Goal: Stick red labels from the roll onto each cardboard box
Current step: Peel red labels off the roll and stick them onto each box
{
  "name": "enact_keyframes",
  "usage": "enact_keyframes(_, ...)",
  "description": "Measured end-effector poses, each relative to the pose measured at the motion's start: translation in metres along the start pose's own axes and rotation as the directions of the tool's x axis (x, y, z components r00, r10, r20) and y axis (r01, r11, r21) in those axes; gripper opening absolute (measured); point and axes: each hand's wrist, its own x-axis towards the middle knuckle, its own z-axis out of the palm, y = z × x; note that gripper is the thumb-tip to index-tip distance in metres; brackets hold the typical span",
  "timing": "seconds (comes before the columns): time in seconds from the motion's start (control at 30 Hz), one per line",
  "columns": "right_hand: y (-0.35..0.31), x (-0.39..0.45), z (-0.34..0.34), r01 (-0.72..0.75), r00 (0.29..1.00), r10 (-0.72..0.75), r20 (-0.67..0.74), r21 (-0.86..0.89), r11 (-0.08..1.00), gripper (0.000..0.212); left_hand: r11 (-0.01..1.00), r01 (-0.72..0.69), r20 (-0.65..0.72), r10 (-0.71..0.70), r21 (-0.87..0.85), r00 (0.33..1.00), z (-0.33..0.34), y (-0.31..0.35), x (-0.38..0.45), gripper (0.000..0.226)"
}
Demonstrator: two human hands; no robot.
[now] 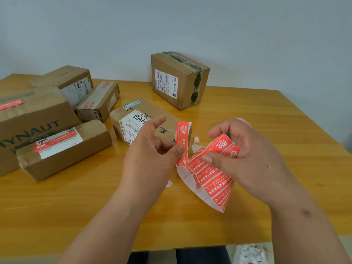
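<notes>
My right hand (245, 151) grips the strip of red labels (213, 178), which hangs down over the table with its white backing showing. Between thumb and finger, my left hand (150, 149) pinches a single red label (183, 138) that stands upright, its lower end still at the strip. Just behind my left hand lies a flat cardboard box (144, 115) with a white shipping label. A long box (62, 147) at the left carries a red label on its top. The large box (32, 115) at far left also bears a red label.
Two more boxes (99, 101) (70, 80) sit at the back left. A taller box (179, 79) with dark tape stands at the back centre. Small scraps of white backing (196, 143) lie on the wooden table (285, 149). A bag (249, 254) lies on the floor below the front edge.
</notes>
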Motion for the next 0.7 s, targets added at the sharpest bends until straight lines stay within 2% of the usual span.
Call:
enact_keyframes(0.2,0.004,0.001,-0.004,-0.039,0.997,0.045,-0.066,0.089,0.995,0.028,1.0,0.004,-0.056,-0.003,0.004,0.998,-0.002,0.0,0.001,0.066)
enact_keyframes(0.33,0.012,0.007,-0.006,-0.071,0.987,0.074,-0.145,0.026,0.997,0.024,1.0,0.006,-0.043,-0.007,-0.003,0.999,-0.006,0.0,0.001,0.065)
enact_keyframes(0.4,0.015,0.014,-0.004,-0.086,0.978,0.067,-0.196,-0.091,0.992,0.023,0.999,0.014,-0.023,-0.015,-0.031,1.0,-0.006,0.001,0.0,0.063)
enact_keyframes(0.43,0.018,0.018,-0.002,-0.104,0.974,0.052,-0.222,-0.231,0.967,0.027,0.999,0.021,-0.011,-0.021,-0.044,1.0,-0.006,0.002,-0.001,0.062)
enact_keyframes(0.5,0.019,0.024,0.002,-0.163,0.97,0.047,-0.239,-0.492,0.855,0.041,0.997,0.037,0.02,-0.036,-0.07,0.999,-0.006,0.005,-0.003,0.06)
enact_keyframes(0.53,0.016,0.025,0.004,-0.186,0.967,0.056,-0.248,-0.539,0.822,0.043,0.996,0.044,0.041,-0.041,-0.081,0.998,-0.006,0.005,-0.003,0.059)
enact_keyframes(0.6,0.011,0.025,0.008,-0.182,0.959,0.04,-0.28,-0.504,0.844,0.039,0.995,0.055,0.082,-0.049,-0.082,0.995,-0.007,0.006,-0.004,0.056)
enact_keyframes(0.7,0.001,0.02,0.015,-0.067,0.954,-0.005,-0.3,-0.229,0.971,0.016,0.997,0.064,0.133,-0.057,-0.044,0.989,-0.007,0.006,-0.003,0.053)
